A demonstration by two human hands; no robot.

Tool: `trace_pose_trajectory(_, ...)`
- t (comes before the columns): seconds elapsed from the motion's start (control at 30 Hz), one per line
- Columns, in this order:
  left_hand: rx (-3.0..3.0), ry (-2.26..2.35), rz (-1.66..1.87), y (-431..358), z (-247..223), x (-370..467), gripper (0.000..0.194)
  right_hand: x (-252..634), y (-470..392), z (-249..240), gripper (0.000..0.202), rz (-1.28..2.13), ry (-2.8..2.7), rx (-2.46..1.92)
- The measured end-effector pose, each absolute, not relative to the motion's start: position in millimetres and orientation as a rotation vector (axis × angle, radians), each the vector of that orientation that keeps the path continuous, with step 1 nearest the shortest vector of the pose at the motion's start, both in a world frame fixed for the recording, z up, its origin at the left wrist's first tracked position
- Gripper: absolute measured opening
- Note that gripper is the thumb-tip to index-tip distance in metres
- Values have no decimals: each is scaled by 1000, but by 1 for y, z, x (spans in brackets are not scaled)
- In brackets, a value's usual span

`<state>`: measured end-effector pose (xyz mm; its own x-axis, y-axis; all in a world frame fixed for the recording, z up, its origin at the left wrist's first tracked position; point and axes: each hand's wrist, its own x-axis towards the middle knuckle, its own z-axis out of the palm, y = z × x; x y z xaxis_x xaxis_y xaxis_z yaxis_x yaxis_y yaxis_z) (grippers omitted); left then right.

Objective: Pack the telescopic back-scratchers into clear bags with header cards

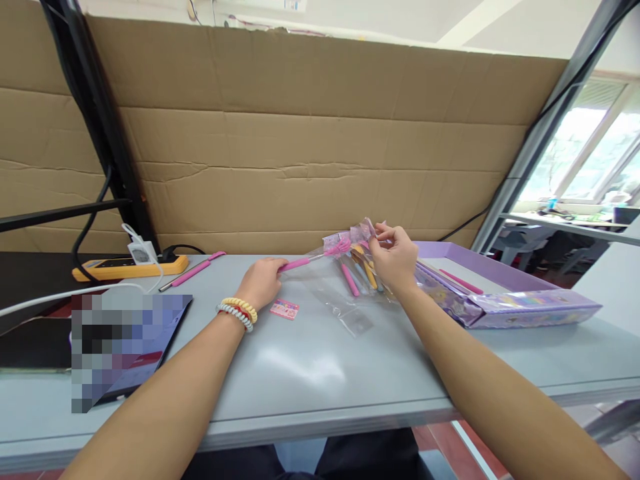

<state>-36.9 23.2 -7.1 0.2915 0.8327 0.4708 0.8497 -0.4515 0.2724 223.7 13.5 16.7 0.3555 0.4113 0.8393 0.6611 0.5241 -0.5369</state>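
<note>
My left hand [260,283] is closed around the end of a pink-handled tool [296,265] with a thin metal shaft and a pink head. The tool's head lies against a clear plastic bag [356,237] with pink print, whose edge my right hand [395,257] pinches. Below the right hand, several slim handled tools [369,272] in pink, yellow and grey-blue lie in or under clear plastic; I cannot tell which. A flat clear wrapper [355,320] rests in front of them. Just right of my left hand lies a small pink printed card [285,309].
An open purple box [535,313] stands at right, with a pink stick [461,281] in it. At left are a pink-and-metal stick [193,271], a yellow power strip [130,267] with a white charger [143,252], and a partly blurred dark flat object [165,343]. Cardboard [310,147] backs the table.
</note>
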Motion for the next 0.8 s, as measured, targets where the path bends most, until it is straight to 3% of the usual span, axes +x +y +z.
trace_pose_trajectory(0.67, -2439, -1706, -839, 23, -6, -38, 47, 228, 11, 24, 17, -263, -1138, -1050)
trace_pose_trajectory(0.8, -2468, -1674, -833, 23, -7, -37, 46, 229, 13, 23, 25, -181, -1153, -971)
